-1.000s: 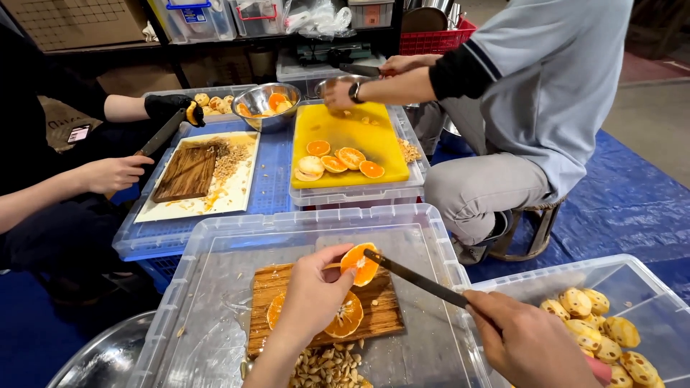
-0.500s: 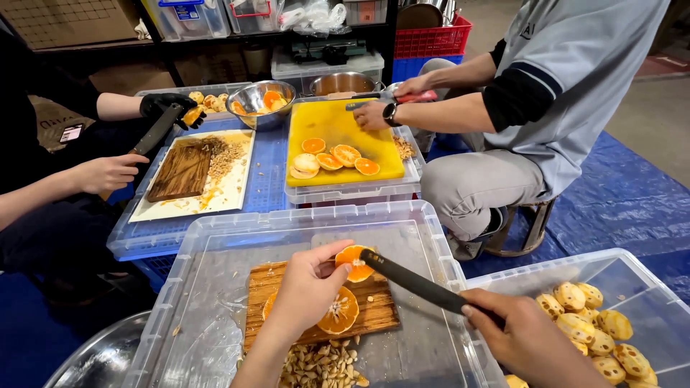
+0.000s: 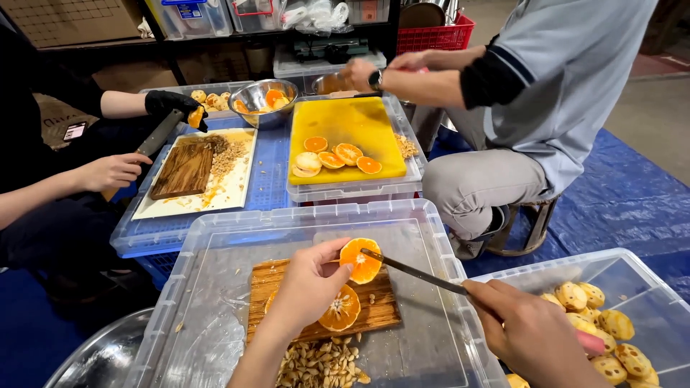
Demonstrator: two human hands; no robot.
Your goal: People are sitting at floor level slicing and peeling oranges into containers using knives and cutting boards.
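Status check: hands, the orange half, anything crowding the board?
Left hand holds cut orange half. Right hand holds slim dark knife, tip at its flesh. Another orange half on wooden board; seed pile beside.

Two bare, sleeveless forearms.

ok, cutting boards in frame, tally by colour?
Wooden: 2, one under the left hand, one on the far left lid
Yellow: 1
White: 1 beneath the far wooden one
Total: 4
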